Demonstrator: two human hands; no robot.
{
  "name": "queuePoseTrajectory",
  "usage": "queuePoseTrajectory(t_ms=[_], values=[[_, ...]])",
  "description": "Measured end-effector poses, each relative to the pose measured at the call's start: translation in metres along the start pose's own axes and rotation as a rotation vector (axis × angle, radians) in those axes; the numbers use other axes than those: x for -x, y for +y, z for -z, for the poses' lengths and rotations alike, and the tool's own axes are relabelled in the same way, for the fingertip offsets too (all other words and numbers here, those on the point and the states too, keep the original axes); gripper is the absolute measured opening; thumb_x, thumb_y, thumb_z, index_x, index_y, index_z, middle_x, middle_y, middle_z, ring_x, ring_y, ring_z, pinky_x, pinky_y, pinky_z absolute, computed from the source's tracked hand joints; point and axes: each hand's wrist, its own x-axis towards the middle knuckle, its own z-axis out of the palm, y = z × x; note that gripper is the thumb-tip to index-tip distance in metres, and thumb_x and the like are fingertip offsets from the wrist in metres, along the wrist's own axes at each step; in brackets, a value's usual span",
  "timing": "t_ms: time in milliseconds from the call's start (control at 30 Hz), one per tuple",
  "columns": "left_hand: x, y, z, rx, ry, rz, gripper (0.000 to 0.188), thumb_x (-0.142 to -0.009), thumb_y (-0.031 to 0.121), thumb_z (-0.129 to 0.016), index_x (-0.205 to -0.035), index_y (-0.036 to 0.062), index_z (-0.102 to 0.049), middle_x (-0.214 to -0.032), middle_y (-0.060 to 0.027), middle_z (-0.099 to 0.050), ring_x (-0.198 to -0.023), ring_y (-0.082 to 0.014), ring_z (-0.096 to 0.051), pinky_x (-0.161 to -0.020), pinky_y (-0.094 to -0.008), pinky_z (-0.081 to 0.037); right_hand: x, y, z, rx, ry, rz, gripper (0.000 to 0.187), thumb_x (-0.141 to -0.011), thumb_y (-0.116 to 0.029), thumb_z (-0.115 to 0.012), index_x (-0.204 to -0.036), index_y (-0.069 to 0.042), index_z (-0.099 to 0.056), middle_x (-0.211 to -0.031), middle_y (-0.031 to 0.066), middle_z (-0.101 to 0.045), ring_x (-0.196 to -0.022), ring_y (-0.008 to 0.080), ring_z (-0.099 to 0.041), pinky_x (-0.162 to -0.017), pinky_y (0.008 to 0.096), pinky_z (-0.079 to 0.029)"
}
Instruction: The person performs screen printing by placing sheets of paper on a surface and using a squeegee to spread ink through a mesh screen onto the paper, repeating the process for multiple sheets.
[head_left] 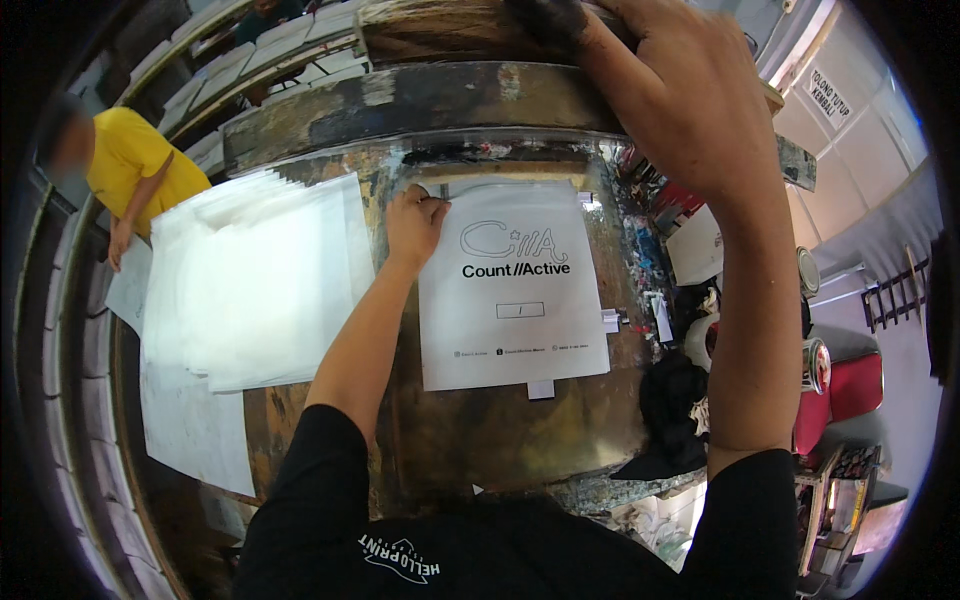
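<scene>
A white printed sheet (515, 345) lies on the stained work board (510, 435) in front of me, with black outlined lettering and a small box on it. My left hand (414, 225) pinches the sheet's upper left corner, fingertips pressed together. At the top right my right hand (690, 95) is raised, close to the camera, gripping the edge of a worn wooden frame (440, 32). Its thumb is dark-stained, and some fingers run out of the picture. Small white tabs (540, 389) stick to the board along the sheet's lower and right edges.
Left of the board lies a thick stack of white sheets (260, 290). A person in a yellow shirt (140, 165) stands beyond it. Black cloth (665, 420), paint cans (815, 365) and a red chair (855, 385) crowd the right. A paint-smeared wooden bar (420, 100) crosses behind the board.
</scene>
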Motion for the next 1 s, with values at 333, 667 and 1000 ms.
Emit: queuePoseTrajectory(t_ms=[333, 667, 1000], values=[[0.119, -0.032, 0.152, 0.137, 0.300, 0.517, 0.026, -0.102, 0.020, -0.068, -0.107, -0.0046, -0.075, -0.080, -0.0191, -0.073, -0.068, -0.0182, -0.066, -0.067, -0.0341, -0.052, 0.028, 0.004, -0.022, -0.061, 0.323, 0.170, 0.051, -0.101, -0.048, -0.054, -0.109, -0.001, -0.071, -0.088, 0.0281, -0.068, -0.083, 0.0478, -0.064, -0.081, 0.0473, -0.050], [0.277, -0.121, 0.342, -0.400, 0.433, 1.086, 0.037, -0.094, 0.034, -0.078, -0.111, 0.0016, -0.073, -0.086, -0.0177, -0.073, -0.079, -0.0338, -0.068, -0.075, -0.0447, -0.054, 0.068, -0.003, -0.027, -0.032, 0.301, 0.125, 0.040, -0.095, -0.040, -0.065, -0.108, -0.002, -0.070, -0.098, 0.0207, -0.072, -0.095, 0.0406, -0.066, -0.092, 0.0473, -0.040], [0.173, 0.027, 0.183, -0.310, -0.611, 0.007, 0.126, -0.073, 0.096, -0.056, -0.161, 0.0074, -0.041, -0.171, -0.0204, -0.026, -0.160, -0.0420, -0.018, -0.129, -0.0611, -0.006, 0.039, 0.005, -0.025, -0.014, 0.283, 0.158, 0.050, -0.098, -0.048, -0.057, -0.118, -0.005, -0.073, -0.103, 0.0199, -0.075, -0.101, 0.0398, -0.069, -0.092, 0.0536, -0.043]])
